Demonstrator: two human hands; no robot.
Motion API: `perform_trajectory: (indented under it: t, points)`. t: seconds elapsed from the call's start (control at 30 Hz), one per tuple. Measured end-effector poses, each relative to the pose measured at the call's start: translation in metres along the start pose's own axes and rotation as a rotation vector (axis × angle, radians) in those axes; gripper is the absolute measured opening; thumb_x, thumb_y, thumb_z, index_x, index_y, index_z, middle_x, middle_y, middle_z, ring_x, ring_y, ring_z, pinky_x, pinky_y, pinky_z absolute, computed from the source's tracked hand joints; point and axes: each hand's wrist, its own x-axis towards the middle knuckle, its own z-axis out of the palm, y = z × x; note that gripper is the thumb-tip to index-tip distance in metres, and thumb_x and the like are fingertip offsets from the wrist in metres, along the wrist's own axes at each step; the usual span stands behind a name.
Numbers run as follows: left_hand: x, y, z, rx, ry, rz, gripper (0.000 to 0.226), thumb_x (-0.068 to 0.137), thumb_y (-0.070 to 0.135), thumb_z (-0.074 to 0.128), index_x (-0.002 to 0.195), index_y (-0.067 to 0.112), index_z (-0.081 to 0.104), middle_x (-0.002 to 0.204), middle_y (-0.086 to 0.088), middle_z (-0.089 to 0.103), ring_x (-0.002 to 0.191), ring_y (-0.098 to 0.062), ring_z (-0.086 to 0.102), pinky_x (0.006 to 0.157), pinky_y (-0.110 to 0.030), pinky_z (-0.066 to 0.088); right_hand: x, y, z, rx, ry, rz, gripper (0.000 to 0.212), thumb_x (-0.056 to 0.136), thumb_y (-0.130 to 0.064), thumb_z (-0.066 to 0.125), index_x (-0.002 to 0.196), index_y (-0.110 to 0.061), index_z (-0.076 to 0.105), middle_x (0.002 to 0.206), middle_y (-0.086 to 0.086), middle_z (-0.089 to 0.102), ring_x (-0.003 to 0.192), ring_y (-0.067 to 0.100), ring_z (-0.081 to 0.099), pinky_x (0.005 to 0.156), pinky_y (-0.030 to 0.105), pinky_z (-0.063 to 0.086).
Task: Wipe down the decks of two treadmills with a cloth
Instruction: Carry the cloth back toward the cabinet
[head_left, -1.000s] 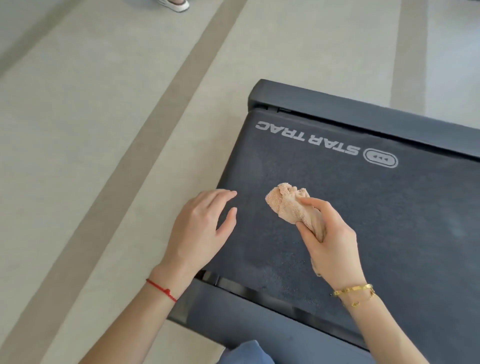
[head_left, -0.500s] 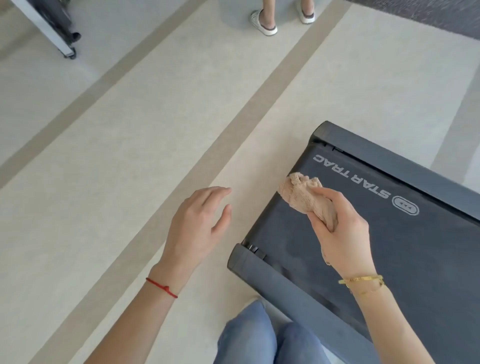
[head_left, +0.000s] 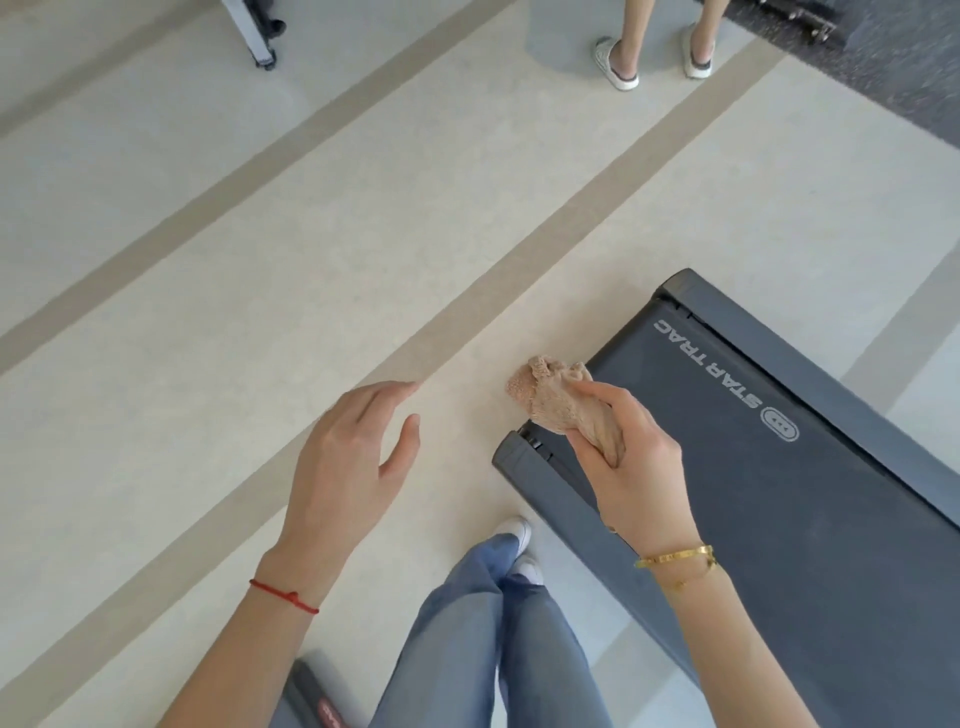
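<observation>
1. peach terry cloth (head_left: 558, 402) sits bunched in your right hand (head_left: 631, 467), thumb and curled fingers pinching its lower end while the loose upper end sticks out toward 10 o'clock.
2. your right hand hangs over the near corner of the treadmill deck (head_left: 779, 499), and the cloth's free end reaches past the deck's end edge, over the floor; whether the cloth touches the deck cannot be told.
3. your left hand (head_left: 345, 467) is spread wide and holds nothing, palm down over the pale floor (head_left: 260, 312), fingers pointing toward 1 o'clock, well apart from the deck.
4. a red string bracelet (head_left: 283, 597) circles your left wrist; gold bracelets (head_left: 675, 564) circle your right.
5. the dark deck runs from the middle of the view toward 4 o'clock, with white "star trac" lettering (head_left: 709, 364) along its end and grey side rails (head_left: 566, 499) framing it.
6. at 6 o'clock, your blue jeans (head_left: 483, 639) and a white shoe (head_left: 517, 530) stand beside the near rail.
7. tan stripes (head_left: 322, 171) cross the floor diagonally.
8. at 12 o'clock, another person's feet in white sandals (head_left: 618, 62) stand on the floor.
</observation>
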Motion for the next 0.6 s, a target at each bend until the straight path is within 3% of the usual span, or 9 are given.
perform_trajectory:
  t: [0.2,0.4,0.6]
  points:
    - [-0.070,0.010,-0.070,0.007,0.045,-0.222,0.030,0.096,0.025,0.054,0.123,0.019,0.064,0.117,0.004,0.066,0.106,-0.015,0.060,0.087,-0.025,0.046,-0.035,-0.066,-0.007,-0.017,-0.157,-0.104,0.046,0.084,0.002,0.068,0.123,-0.020,0.061,0.113,-0.010,0.065,0.106,0.014,0.061,0.091,0.031,0.051]
    - [-0.135,-0.001,-0.110,-0.018,0.079,-0.395,0.030,0.097,0.022,0.056,0.125,0.017,0.063,0.119,0.000,0.066,0.107,-0.021,0.062,0.088,-0.036,0.052,-0.053,-0.109,0.008,0.001,-0.326,-0.200,0.045,0.085,0.002,0.067,0.125,-0.017,0.060,0.120,-0.010,0.064,0.113,0.005,0.059,0.098,0.027,0.049]
    - [-0.165,-0.028,-0.143,-0.018,0.184,-0.579,0.030,0.098,0.024,0.056,0.126,0.018,0.063,0.120,0.001,0.066,0.104,-0.023,0.062,0.082,-0.036,0.052,-0.045,-0.145,0.052,-0.037,-0.518,-0.302,0.043,0.085,0.001,0.066,0.125,-0.015,0.059,0.126,-0.008,0.063,0.113,0.010,0.059,0.098,0.030,0.048]
